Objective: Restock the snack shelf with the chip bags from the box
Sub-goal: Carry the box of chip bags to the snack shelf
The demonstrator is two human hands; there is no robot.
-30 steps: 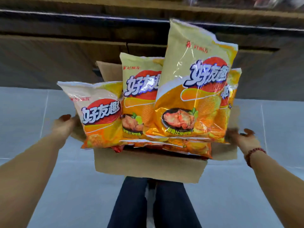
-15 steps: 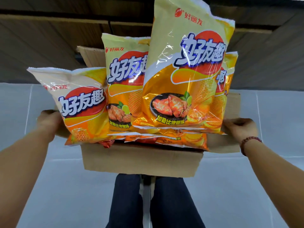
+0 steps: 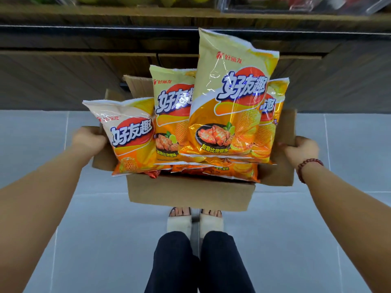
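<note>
Shelf (image 3: 105,13) spans the far side; feet (image 3: 194,223) stand on tiles below. Box (image 3: 190,195) near it brims with bags (image 3: 230,98), long axes upright, tops pointing far. Left hand (image 3: 88,138) and right hand (image 3: 300,151) curl round its side flaps

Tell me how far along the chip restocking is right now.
Done: nothing visibly shelved yet. In hand: the left hand and right hand grip the cardboard box by its side flaps, facing the shelf. Left: all the chip bags are still in the box and need placing.

"好友趣", "好丽友" on chip bags (image 3: 232,106)
</note>
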